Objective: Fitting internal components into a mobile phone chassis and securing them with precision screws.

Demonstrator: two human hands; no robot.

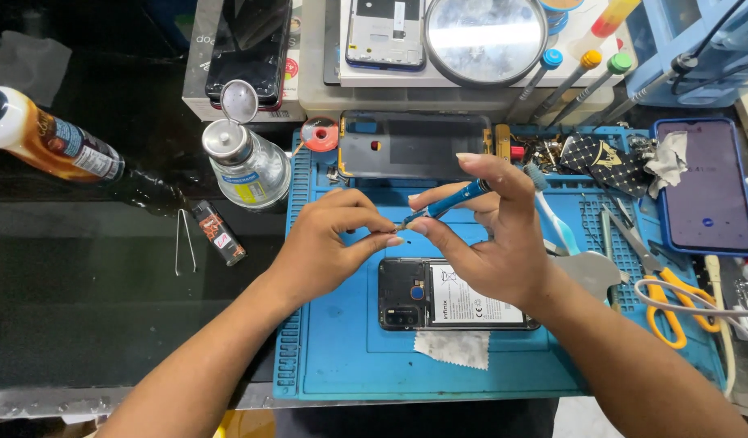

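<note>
I start with the blue work mat (341,365) on the dark bench (82,308), since it carries everything. On it, near me, lies the opened phone (451,296) with its back off and battery showing, long axis running left to right, camera end to the left. I judge it stiff but fragile, best gripped by its long edges, never by the exposed inner parts. Its dark back cover (414,144) lies at the far side of the mat.

Above the phone, my right hand (492,243) is closed around a slim blue screwdriver (455,199), pinched along the handle. It looks light, rigid and a little slippery. Its long axis tilts from upper right down to lower left, with the tip pointing left toward my left hand (333,243). That hand pinches thumb and forefinger at the tip; whether it grips a tiny screw, I cannot tell.
</note>
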